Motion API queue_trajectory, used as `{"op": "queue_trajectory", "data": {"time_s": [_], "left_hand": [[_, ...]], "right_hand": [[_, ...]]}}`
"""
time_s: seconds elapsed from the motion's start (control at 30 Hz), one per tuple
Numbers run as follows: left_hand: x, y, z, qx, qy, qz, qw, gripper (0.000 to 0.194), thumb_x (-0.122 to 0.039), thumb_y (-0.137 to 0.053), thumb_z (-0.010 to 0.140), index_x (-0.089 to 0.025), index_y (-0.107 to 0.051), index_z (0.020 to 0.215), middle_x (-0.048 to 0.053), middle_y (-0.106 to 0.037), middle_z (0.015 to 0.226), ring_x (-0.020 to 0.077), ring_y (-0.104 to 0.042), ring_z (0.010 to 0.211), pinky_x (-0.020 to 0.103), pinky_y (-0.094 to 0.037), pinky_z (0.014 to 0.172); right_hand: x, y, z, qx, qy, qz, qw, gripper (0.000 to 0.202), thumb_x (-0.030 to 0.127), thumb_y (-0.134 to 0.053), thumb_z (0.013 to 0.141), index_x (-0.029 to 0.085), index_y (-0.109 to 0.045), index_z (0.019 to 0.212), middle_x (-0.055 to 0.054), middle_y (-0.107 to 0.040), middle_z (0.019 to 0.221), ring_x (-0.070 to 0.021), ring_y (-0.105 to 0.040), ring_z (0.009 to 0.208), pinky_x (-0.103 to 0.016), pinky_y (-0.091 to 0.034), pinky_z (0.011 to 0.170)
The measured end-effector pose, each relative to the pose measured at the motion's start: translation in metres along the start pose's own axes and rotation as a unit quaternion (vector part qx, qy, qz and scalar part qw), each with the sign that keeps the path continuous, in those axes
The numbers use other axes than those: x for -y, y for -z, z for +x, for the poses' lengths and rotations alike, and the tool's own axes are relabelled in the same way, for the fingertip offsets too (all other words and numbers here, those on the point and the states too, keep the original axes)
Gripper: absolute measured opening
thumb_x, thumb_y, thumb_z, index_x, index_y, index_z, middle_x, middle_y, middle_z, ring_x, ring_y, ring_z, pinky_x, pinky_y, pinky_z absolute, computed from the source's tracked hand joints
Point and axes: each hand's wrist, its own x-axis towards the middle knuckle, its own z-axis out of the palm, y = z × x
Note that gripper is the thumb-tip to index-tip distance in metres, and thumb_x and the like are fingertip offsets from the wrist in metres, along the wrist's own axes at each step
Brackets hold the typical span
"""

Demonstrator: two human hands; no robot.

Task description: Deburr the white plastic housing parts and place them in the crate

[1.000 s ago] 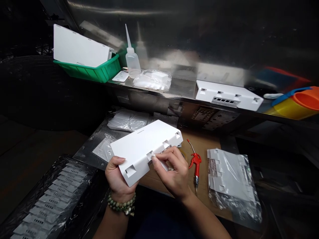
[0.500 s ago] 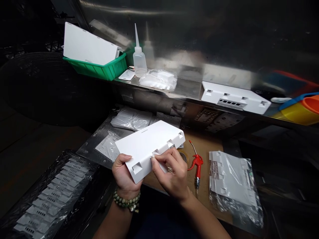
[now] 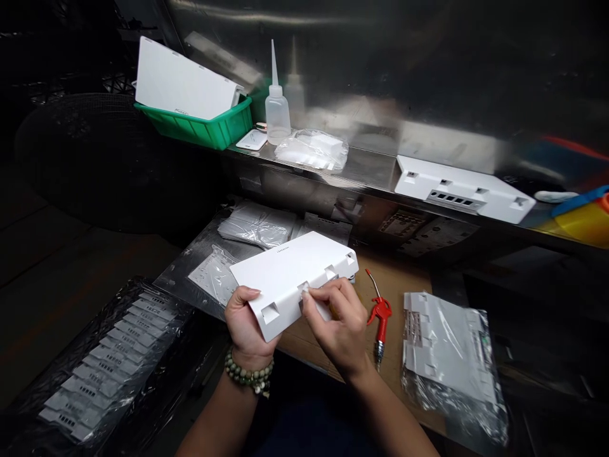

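While my left hand (image 3: 250,327) is gripping the white cover (image 3: 285,263) at the centre of the frame, my right hand (image 3: 340,327) is busying itself at an edge notch (image 3: 303,285).

My left thumb is lying on top with its fingers hiding beneath; my right thumb and forefinger are pressing together, though I cannot tell whether they are pinching a small piece or the notch's edge. I seem to be doing close fingertip work, which is calling for a steady left hold and light right pressure. At upper left, a green bin (image 3: 190,131) is holding a white panel (image 3: 183,86); at lower left, black plastic (image 3: 178,327) is surrounding a row of slotted plates (image 3: 118,349); at right, a clear bag (image 3: 451,416) is enclosing grey-white parts (image 3: 450,346).
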Motion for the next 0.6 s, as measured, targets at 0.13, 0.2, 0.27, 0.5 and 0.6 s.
{"op": "queue_trajectory", "data": {"time_s": [0.13, 0.2, 0.27, 0.5, 0.6], "left_hand": [[0.002, -0.001, 0.002, 0.008, 0.036, -0.015, 0.999, 0.062, -0.017, -0.055, 0.061, -0.015, -0.07, 0.122, 0.01, -0.08, 0.096, 0.0339, -0.077, 0.092, 0.049, -0.061, 0.091], [0.004, -0.002, 0.002, 0.013, 0.063, -0.017, 0.998, 0.062, -0.019, -0.055, 0.061, -0.014, -0.07, 0.121, 0.01, -0.08, 0.098, 0.0348, -0.076, 0.096, 0.049, -0.061, 0.092], [0.006, -0.003, 0.0, 0.016, 0.077, -0.015, 0.997, 0.061, -0.02, -0.055, 0.06, -0.014, -0.07, 0.119, 0.011, -0.079, 0.1, 0.0357, -0.076, 0.099, 0.049, -0.061, 0.093], [0.011, -0.007, -0.004, 0.013, 0.071, -0.019, 0.997, 0.06, -0.02, -0.054, 0.06, -0.013, -0.07, 0.118, 0.011, -0.078, 0.099, 0.0362, -0.075, 0.1, 0.049, -0.06, 0.094], [0.011, -0.005, -0.003, 0.002, 0.083, -0.016, 0.996, 0.06, -0.02, -0.055, 0.06, -0.012, -0.07, 0.118, 0.011, -0.078, 0.096, 0.0364, -0.075, 0.1, 0.049, -0.06, 0.094]], "right_hand": [[0.01, -0.001, -0.002, 0.02, 0.003, 0.03, 0.999, 0.006, 0.015, -0.073, 0.088, 0.02, -0.071, 0.089, -0.003, -0.061, 0.08, -0.0172, -0.058, 0.073, -0.032, -0.047, 0.068], [0.019, -0.005, -0.006, 0.04, 0.025, 0.036, 0.998, 0.005, 0.015, -0.073, 0.087, 0.019, -0.07, 0.089, -0.003, -0.062, 0.079, -0.0173, -0.059, 0.073, -0.032, -0.046, 0.068], [0.025, -0.011, -0.01, 0.051, 0.041, 0.032, 0.997, 0.005, 0.015, -0.073, 0.086, 0.019, -0.069, 0.088, -0.003, -0.063, 0.077, -0.0175, -0.058, 0.072, -0.032, -0.046, 0.067], [0.028, -0.017, -0.011, 0.047, 0.045, 0.007, 0.998, 0.006, 0.013, -0.071, 0.087, 0.018, -0.068, 0.087, -0.003, -0.061, 0.077, -0.0175, -0.057, 0.071, -0.032, -0.045, 0.066], [0.028, -0.016, -0.012, 0.058, 0.054, 0.0, 0.997, 0.007, 0.013, -0.071, 0.085, 0.018, -0.066, 0.085, -0.003, -0.061, 0.076, -0.017, -0.056, 0.071, -0.032, -0.044, 0.065]]}}
